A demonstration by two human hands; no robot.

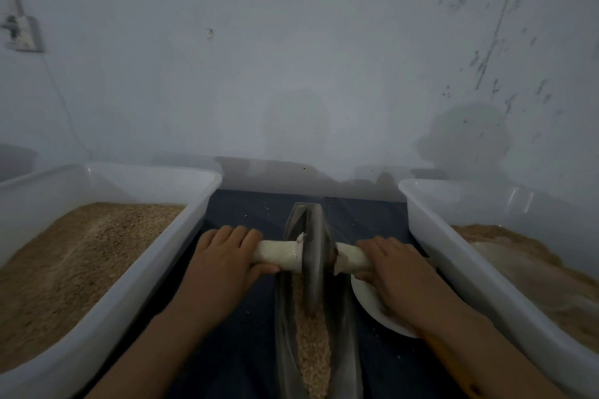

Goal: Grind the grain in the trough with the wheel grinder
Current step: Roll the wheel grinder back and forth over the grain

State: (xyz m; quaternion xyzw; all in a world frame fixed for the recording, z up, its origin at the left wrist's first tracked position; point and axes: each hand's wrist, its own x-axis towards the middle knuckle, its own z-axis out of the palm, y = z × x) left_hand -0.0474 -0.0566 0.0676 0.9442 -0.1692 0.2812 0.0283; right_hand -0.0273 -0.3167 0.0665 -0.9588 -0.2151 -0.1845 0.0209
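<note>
Squarely in the middle, the narrow metal trough (350, 327) lies on a dark cloth (240, 343), running away from the person, with tan grain (312, 353) along its groove. The wheel grinder (312, 269) stands upright in the trough, its dark disc resting on the grain. Left of the trough, the left hand (223, 259) curls its fingers round the white axle handle; right of it, the right hand (393, 266) grips the other end likewise. A white plate (372, 304) sits just right of the trough, partly under that hand. Farther out on either side stand a left tub (155, 272) and a right tub (460, 269), each holding grain.
</note>
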